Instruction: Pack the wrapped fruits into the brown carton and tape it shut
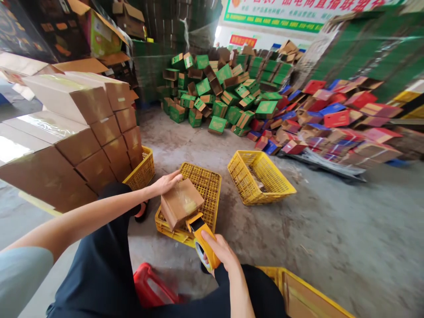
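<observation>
A brown cardboard box (183,202) sits on an upturned yellow plastic crate (208,185) in front of me. My left hand (168,182) holds the box at its far left corner, with its fingers stretched along the back edge. In my right hand (221,251) is a yellow tape dispenser (206,236), gripped around its body. A roll of tape shows at its lower side. The dispenser's front end is at the box's near right corner; whether it touches the cardboard I cannot tell.
Stacked closed cartons (96,119) rise at my left beside another yellow crate (145,168). A yellow basket (245,176) stands ahead right. Near my legs are a red plastic object (154,287) and a crate holding cardboard (304,296). Green boxes (218,123) and red-and-blue boxes (336,118) lie heaped behind.
</observation>
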